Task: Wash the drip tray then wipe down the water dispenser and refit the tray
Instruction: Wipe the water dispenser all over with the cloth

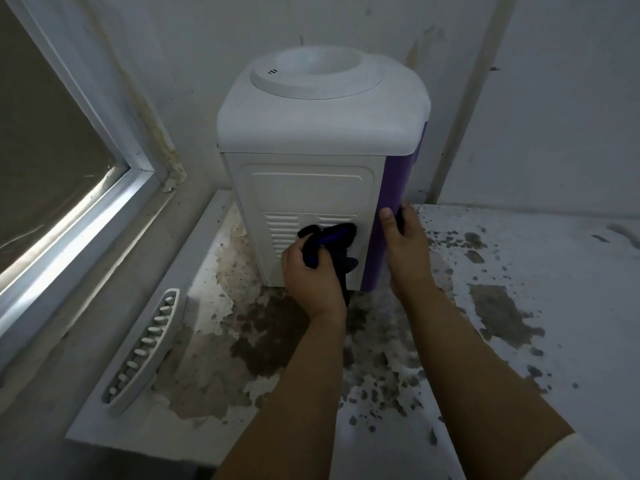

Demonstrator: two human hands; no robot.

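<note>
A white and purple water dispenser [311, 161] stands on a stained white counter [519, 306], its white vented side panel turned toward me. My left hand [310, 278] grips a dark blue cloth [329, 244] bunched against the vents low on that panel. My right hand [403, 247] holds the dispenser's lower purple corner, thumb on the near face and fingers curled round the far side. The white slotted drip tray [145, 348] lies on the counter at the left, apart from the dispenser.
A window with a white frame [86, 216] runs along the left beside the counter. White walls close in right behind the dispenser. The counter surface is peeling and blotched with dark patches, with open room to the right.
</note>
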